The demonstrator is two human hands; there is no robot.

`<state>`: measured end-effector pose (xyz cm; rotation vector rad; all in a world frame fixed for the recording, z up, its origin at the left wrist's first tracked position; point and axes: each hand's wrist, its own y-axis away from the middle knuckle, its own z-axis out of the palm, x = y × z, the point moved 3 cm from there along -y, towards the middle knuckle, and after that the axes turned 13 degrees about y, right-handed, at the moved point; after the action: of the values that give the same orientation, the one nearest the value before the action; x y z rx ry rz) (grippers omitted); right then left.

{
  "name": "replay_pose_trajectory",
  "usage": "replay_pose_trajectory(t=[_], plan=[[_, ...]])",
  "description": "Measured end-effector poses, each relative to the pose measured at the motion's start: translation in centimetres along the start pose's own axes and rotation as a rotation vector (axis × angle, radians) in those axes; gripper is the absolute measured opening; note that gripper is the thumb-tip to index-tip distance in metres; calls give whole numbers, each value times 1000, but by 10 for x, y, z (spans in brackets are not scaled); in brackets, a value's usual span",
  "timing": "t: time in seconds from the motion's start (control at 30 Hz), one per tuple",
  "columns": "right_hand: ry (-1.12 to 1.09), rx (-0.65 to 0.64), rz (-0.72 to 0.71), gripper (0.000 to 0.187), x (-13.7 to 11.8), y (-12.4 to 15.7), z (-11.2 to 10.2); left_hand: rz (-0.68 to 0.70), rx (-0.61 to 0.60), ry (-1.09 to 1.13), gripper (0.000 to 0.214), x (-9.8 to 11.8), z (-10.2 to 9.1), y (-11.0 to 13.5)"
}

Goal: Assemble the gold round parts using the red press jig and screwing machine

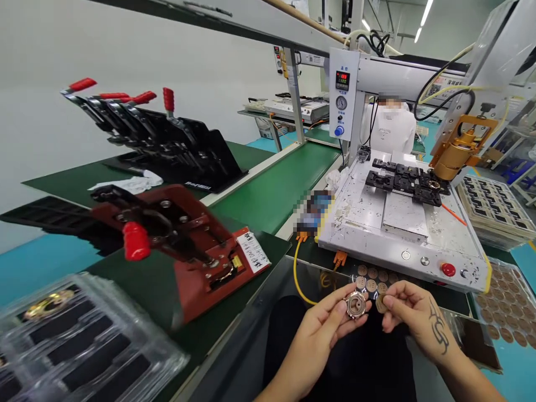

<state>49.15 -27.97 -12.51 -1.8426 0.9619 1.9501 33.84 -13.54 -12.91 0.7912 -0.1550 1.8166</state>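
My left hand point(318, 329) is closed round the rim of a rose-gold round metal part like a watch case point(355, 305), with its ring-shaped recess facing up. Just to its right, my right hand point(412, 315) pinches a small brown disc point(381, 304) between thumb and forefinger. The disc and the metal part are close together but seem apart. Behind both hands lies a clear sheet with several similar brown discs point(371, 285), partly hidden by my fingers.
A white benchtop machine point(360, 237) carries black fixtures point(406, 178) and a gold head point(456, 153). A red-brown clamp fixture point(213, 279) and clear trays point(96, 340) stand left. More discs point(505, 301) lie right. A yellow cable point(296, 273) loops nearby. A person point(391, 128) is behind.
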Motion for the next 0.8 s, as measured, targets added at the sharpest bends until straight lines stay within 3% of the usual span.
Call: replay_pose_trajectory(t=[0.4,0.8], plan=[[-128,-141,17,43,-1,2,20,28,-12,26,49,-3,-3,3],[195,-122,-55,47,-2,10,14,37,-3,33,47,-5,-1,5]])
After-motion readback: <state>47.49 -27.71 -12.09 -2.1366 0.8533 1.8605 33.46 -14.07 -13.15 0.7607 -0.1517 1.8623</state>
